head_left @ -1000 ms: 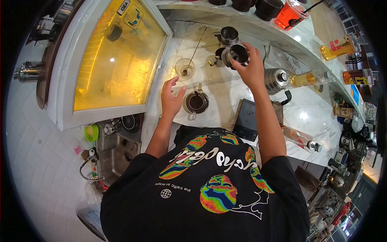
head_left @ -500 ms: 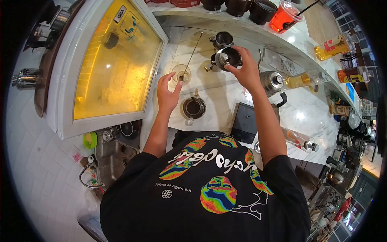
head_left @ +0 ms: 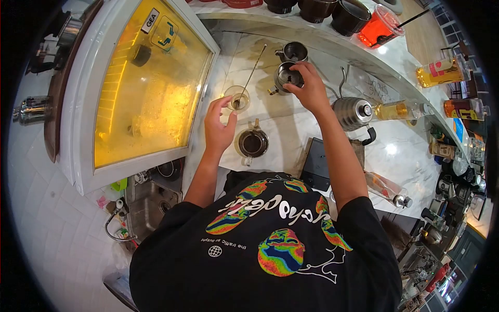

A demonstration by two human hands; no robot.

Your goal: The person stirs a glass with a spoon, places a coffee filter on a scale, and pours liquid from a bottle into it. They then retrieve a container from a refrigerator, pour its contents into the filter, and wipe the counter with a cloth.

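Two metal pitchers (head_left: 289,77) are standing far; right hand (head_left: 310,92) is gripping one, left hand (head_left: 218,125) is spreading near the glass (head_left: 237,98).

This is a café or drinks bar, seen from behind the counter – a curved marble worktop (head_left: 291,135) carries a gooseneck kettle (head_left: 351,113), small metal pitchers (head_left: 292,51), a glass server of dark coffee (head_left: 252,143) and a black scale (head_left: 318,162). Iced drinks (head_left: 378,27) and bottles (head_left: 403,110) line the raised ledge, a chest freezer (head_left: 150,78) stands alongside, and a steel sink (head_left: 150,203) sits below – with more brewing gear (head_left: 442,208) crowding the far right
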